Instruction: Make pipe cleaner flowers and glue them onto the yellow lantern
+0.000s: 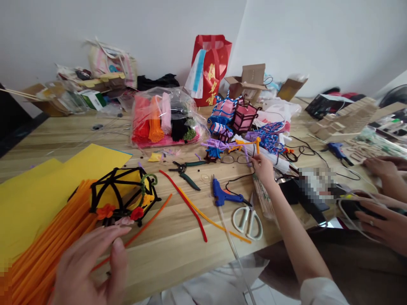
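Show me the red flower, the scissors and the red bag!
Red flower [137, 213]: head view, on its petals.
Scissors [249, 209]: head view, where handles meet.
Red bag [211, 72]: head view, on its front.

Soft, fairly bright light leaves faint shadows on the counter [174, 231], with glare on the plastic bag [178, 97]. The left hand [84, 264] looks slightly blurred; the edges stretch, and 2 patches [318, 184] are pixelated.
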A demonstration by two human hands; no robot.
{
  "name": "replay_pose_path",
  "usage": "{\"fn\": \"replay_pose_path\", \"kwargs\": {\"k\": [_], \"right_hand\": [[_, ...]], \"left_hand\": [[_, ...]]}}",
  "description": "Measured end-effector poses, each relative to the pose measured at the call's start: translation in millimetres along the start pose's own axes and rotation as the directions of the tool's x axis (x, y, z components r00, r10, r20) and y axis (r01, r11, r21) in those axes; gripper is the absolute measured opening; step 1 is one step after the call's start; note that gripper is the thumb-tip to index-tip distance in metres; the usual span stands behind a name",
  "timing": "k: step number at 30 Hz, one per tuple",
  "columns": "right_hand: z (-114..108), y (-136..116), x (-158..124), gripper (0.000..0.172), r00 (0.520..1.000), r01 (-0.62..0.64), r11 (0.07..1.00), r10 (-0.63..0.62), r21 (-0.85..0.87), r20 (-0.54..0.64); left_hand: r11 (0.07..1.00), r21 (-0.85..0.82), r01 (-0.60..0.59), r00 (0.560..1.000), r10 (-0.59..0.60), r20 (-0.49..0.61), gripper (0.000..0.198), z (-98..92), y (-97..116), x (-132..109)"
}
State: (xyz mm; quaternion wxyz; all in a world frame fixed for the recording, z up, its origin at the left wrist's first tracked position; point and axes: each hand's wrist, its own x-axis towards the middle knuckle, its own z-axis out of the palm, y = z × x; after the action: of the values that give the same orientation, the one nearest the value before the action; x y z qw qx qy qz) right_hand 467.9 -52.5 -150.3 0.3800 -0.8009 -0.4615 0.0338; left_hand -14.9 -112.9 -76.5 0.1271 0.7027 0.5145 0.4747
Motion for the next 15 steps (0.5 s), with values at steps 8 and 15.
{"fn": "replay_pose_path", "kwargs": {"k": [8,15], "right_hand": [[-43,-53,-58,0.034,0.981,-0.057,0.941,0.114,0.333,-0.154],[-31,-123,-98,0.024,0.836,-0.476,0.702,0.173,0.530,0.521]], "left_hand": [[0.969,0.019,-0.248,0.962,0.244,0.121,0.027,31.5,7,3],[0.918,-0.369,-0.148,0.912,0.271,0.309,0.072,71.6,44,17]]}}
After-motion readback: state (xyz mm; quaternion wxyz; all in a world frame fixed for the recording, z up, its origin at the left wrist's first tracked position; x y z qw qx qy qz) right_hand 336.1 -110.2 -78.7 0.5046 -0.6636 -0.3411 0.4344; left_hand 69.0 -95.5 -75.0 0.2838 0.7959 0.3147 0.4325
